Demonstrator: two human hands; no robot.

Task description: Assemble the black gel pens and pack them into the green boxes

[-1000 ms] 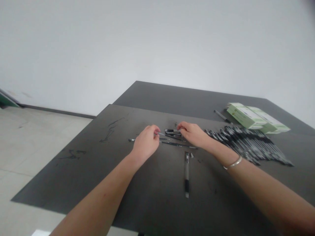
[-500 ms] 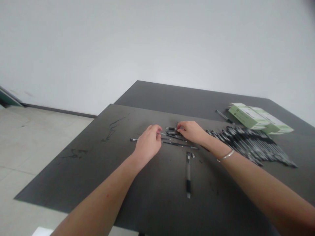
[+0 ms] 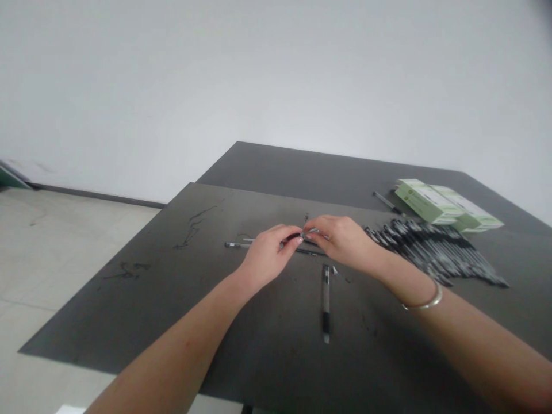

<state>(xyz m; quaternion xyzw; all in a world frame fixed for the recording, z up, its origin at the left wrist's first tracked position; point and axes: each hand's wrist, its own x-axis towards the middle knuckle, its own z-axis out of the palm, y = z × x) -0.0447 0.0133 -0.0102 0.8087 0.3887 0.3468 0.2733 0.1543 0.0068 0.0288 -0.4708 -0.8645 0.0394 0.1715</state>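
My left hand (image 3: 266, 257) and my right hand (image 3: 345, 240) meet just above the dark table (image 3: 267, 345). Between the left thumb and fingers is pinched a pen piece with a dark grip (image 3: 294, 236). The right thumb and fingers close on its clear, light end, and much of it is covered by fingertips. Beneath and beside the hands lie thin pen parts, among them a capped piece (image 3: 234, 245) left of my left hand. Nearer to me, a clear pen with a black grip (image 3: 326, 299) rests lengthwise.
A spread pile of clear and black pens (image 3: 440, 253) lies to the right. Behind it are green-and-white boxes (image 3: 426, 201), with a single pen (image 3: 387, 202) beside them. Dark marks (image 3: 190, 230) streak the table's left side. A white wall (image 3: 276, 75) stands behind.
My hands have come together from being apart. The left moved right, the right drew back slightly, and a dark-gripped pen piece is now held between them.
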